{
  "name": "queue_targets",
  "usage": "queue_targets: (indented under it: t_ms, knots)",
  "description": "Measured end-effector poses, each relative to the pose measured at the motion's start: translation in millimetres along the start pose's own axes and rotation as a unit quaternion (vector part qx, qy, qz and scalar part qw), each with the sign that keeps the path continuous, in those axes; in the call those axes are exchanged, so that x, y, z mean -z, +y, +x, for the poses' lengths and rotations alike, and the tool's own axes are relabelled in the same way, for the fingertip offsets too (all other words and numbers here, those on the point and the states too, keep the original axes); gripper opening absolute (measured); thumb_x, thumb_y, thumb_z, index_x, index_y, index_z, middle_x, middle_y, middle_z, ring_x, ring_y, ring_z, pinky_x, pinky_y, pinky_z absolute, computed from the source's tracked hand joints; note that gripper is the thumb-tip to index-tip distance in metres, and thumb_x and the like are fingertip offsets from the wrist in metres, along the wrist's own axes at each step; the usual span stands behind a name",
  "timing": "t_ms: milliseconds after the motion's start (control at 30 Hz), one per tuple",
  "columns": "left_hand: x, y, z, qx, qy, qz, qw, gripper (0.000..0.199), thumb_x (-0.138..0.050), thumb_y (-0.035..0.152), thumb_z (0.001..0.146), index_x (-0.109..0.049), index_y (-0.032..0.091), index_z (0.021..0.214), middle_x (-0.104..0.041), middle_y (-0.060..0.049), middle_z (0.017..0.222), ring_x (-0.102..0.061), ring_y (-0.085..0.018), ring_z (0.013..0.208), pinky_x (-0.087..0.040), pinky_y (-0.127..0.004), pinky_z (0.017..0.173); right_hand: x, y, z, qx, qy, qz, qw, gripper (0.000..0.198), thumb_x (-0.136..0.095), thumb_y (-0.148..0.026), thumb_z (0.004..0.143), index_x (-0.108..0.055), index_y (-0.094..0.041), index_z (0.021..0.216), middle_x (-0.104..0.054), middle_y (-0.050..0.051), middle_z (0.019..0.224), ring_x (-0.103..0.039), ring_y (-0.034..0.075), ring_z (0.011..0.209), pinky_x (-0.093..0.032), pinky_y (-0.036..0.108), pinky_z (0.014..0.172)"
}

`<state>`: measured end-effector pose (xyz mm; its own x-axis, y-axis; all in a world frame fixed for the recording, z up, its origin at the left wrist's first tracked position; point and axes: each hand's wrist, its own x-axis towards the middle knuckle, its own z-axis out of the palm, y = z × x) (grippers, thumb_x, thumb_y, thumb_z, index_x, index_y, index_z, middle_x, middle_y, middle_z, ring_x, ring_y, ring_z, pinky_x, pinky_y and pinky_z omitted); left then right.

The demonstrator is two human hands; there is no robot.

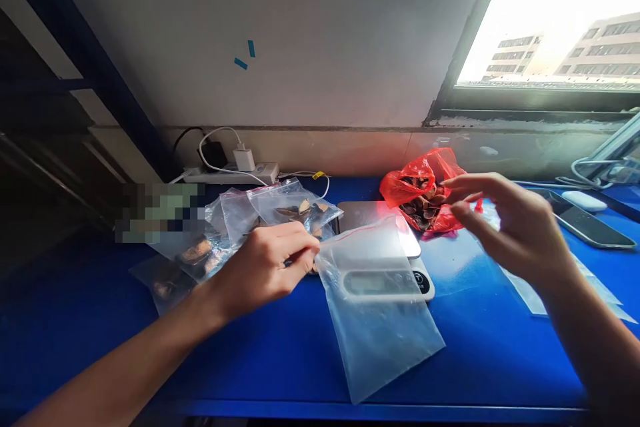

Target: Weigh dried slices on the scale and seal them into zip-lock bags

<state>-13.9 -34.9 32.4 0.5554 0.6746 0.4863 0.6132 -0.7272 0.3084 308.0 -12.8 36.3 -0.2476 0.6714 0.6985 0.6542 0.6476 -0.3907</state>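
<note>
My left hand (273, 260) pinches the top corner of a clear zip-lock bag (383, 340), which hangs with nothing visible inside. Behind the bag, and partly seen through it, is a white kitchen scale (427, 283) with a metal plate and a display. My right hand (515, 220) is raised beside a red plastic bag (413, 170), thumb and fingers apart. Dried brown slices (425, 203), perhaps mushroom, show in that bag's mouth. Left of the scale, several filled zip-lock bags (235, 210) with similar brown pieces overlap, partly hidden by my left hand.
A power strip (270, 173) with a white charger (244, 159) and cables lies along the wall. On the right are flat clear bags (530, 297), a phone (600, 230) and a white oval case (584, 200). The blue table (280, 373) ends at its front edge.
</note>
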Motion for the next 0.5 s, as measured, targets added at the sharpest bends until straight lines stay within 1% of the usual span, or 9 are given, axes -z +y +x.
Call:
queue_targets:
  t_ms: [33, 67, 133, 200, 233, 333, 367, 433, 500]
  knots:
    - [-2.8, 1.5, -0.2, -0.004, 0.0, -0.015, 1.0, 0.02, -0.05, 0.016, 0.091, -0.069, 0.017, 0.085, -0.071, -0.002, 0.08, -0.065, -0.013, 0.072, -0.05, -0.025, 0.069, -5.3, -5.7, -2.6, 0.008, -0.035, 0.012, 0.999, 0.027, -0.062, -0.031, 0.088, -0.059, -0.024, 0.114, -0.068, 0.008, 0.098, -0.064, 0.019, 0.083, -0.05, 0.034, 0.074]
    - [-5.5, 3.6, -0.3, -0.006, 0.003, -0.03, 1.0, 0.019, -0.05, 0.015, 0.091, -0.069, 0.017, 0.086, -0.071, -0.003, 0.081, -0.065, -0.014, 0.074, -0.05, -0.025, 0.07, -12.0, -11.3, -5.5, 0.023, -0.078, 0.012, 0.997, 0.028, -0.062, -0.033, 0.089, -0.06, -0.024, 0.115, -0.068, 0.008, 0.1, -0.064, 0.02, 0.086, -0.051, 0.034, 0.074]
    - [-9.7, 8.8, -0.5, -0.005, 0.014, -0.059, 0.998, 0.019, -0.051, 0.012, 0.09, -0.069, 0.017, 0.088, -0.072, -0.003, 0.083, -0.066, -0.014, 0.076, -0.051, -0.025, 0.07, -25.7, -20.1, -11.0, 0.057, -0.151, 0.002, 0.987, 0.015, -0.057, -0.03, 0.092, -0.064, -0.022, 0.103, -0.068, 0.007, 0.094, -0.064, 0.019, 0.084, -0.051, 0.033, 0.071]
    - [-11.9, 13.3, -1.1, 0.008, 0.031, -0.08, 0.996, 0.017, -0.051, 0.011, 0.089, -0.067, 0.016, 0.087, -0.072, -0.003, 0.081, -0.066, -0.013, 0.074, -0.052, -0.024, 0.069, -34.4, -24.9, -14.5, 0.066, -0.192, 0.011, 0.979, 0.016, -0.05, -0.026, 0.096, -0.065, -0.021, 0.091, -0.067, 0.005, 0.085, -0.063, 0.017, 0.077, -0.05, 0.031, 0.067]
    - [-12.5, 14.9, -1.8, 0.019, 0.043, -0.084, 0.995, 0.016, -0.051, 0.011, 0.089, -0.067, 0.016, 0.087, -0.071, -0.002, 0.08, -0.066, -0.013, 0.073, -0.052, -0.023, 0.068, -36.2, -26.6, -15.4, 0.058, -0.208, 0.029, 0.976, 0.017, -0.049, -0.026, 0.096, -0.065, -0.021, 0.091, -0.068, 0.005, 0.084, -0.064, 0.016, 0.076, -0.05, 0.03, 0.066]
    - [-14.2, 17.1, -5.1, 0.062, 0.085, -0.085, 0.991, 0.013, -0.052, 0.014, 0.09, -0.065, 0.017, 0.088, -0.07, 0.0, 0.075, -0.066, -0.012, 0.065, -0.05, -0.022, 0.061, -36.4, -34.1, -16.1, 0.03, -0.236, 0.092, 0.967, 0.019, -0.055, -0.033, 0.094, -0.063, -0.022, 0.107, -0.071, 0.005, 0.094, -0.067, 0.016, 0.082, -0.053, 0.028, 0.068]
    - [-14.7, 17.0, -6.0, 0.076, 0.095, -0.088, 0.989, 0.013, -0.052, 0.016, 0.09, -0.064, 0.017, 0.09, -0.069, 0.001, 0.072, -0.065, -0.011, 0.062, -0.05, -0.022, 0.059, -36.3, -37.7, -16.0, 0.03, -0.239, 0.106, 0.965, 0.019, -0.056, -0.033, 0.093, -0.063, -0.022, 0.107, -0.071, 0.005, 0.095, -0.067, 0.016, 0.081, -0.053, 0.027, 0.067]
    - [-13.7, 14.8, -5.5, 0.096, 0.094, -0.1, 0.986, 0.013, -0.051, 0.02, 0.092, -0.063, 0.018, 0.091, -0.067, 0.003, 0.067, -0.064, -0.011, 0.057, -0.05, -0.021, 0.056, -36.0, -42.5, -15.6, 0.039, -0.226, 0.112, 0.967, 0.014, -0.054, -0.031, 0.094, -0.064, -0.022, 0.095, -0.07, 0.003, 0.084, -0.064, 0.014, 0.071, -0.051, 0.025, 0.061]
    - [-7.2, 6.6, -0.4, 0.107, 0.06, -0.1, 0.987, 0.014, -0.051, 0.026, 0.093, -0.063, 0.018, 0.095, -0.07, 0.001, 0.073, -0.066, -0.012, 0.062, -0.052, -0.023, 0.06, -30.7, -36.6, -15.6, 0.035, -0.195, 0.101, 0.975, 0.021, -0.051, -0.03, 0.096, -0.062, -0.021, 0.08, -0.066, 0.001, 0.071, -0.06, 0.012, 0.06, -0.048, 0.024, 0.054]
